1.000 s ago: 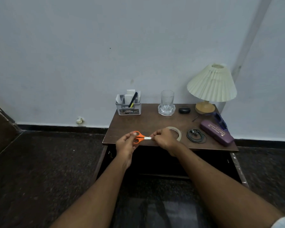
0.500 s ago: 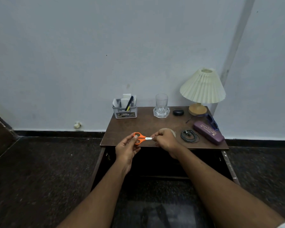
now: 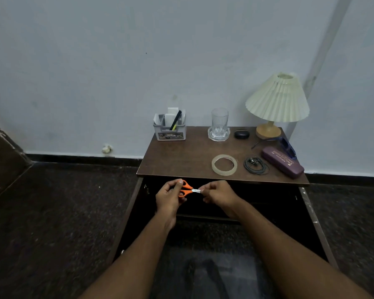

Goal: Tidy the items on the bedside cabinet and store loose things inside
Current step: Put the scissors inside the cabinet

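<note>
Small orange-handled scissors [image 3: 187, 189] hang in front of the open dark cabinet, just below the front edge of the brown cabinet top [image 3: 181, 160]. My left hand [image 3: 170, 197] grips the orange handles. My right hand [image 3: 219, 194] pinches the blade tip. On the top lie a clear tape ring [image 3: 224, 165], a coiled black cable [image 3: 256, 165], a purple glasses case [image 3: 282, 161] and blue glasses [image 3: 286, 146].
At the back of the top stand a grey organiser box with pens [image 3: 170, 128], a glass on a coaster [image 3: 219, 125], a small black case [image 3: 241, 134] and a pleated lamp [image 3: 276, 102]. Both cabinet doors [image 3: 313, 216] stand open over the dark floor.
Both hands have come down and toward me with the scissors, from above the cabinet top to in front of the open compartment. The tape ring is now fully uncovered.
</note>
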{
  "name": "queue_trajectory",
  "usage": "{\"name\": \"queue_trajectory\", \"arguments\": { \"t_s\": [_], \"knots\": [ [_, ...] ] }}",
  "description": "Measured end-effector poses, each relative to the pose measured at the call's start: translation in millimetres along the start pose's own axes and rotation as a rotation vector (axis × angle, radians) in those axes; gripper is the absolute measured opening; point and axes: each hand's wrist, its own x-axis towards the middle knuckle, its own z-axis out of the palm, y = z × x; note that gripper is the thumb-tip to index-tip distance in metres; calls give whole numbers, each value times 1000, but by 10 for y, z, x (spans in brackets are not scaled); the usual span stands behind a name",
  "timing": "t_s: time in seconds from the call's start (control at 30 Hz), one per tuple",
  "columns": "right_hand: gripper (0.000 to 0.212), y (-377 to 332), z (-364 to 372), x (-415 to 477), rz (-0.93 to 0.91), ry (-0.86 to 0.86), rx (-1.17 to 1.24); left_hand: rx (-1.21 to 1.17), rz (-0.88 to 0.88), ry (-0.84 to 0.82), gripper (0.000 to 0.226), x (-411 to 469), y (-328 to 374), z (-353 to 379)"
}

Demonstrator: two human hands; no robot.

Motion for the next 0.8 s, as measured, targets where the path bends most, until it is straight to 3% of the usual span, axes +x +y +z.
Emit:
{"name": "queue_trajectory", "arguments": {
  "t_s": [0.17,0.4,0.63,0.8],
  "knots": [
    [10,218,77,110,26,21,19,78,-80,32,14,78,-206,-133],
    [10,492,251,412,79,107,93,165,-273,-47,19,256,-442,-336],
    [11,524,501,826,179,200,378,37,-422,-78,3,598,-562,-389],
    [10,537,739,1134,214,148,489,-113,-429,-34,13,932,-662,-372]
  ]
}}
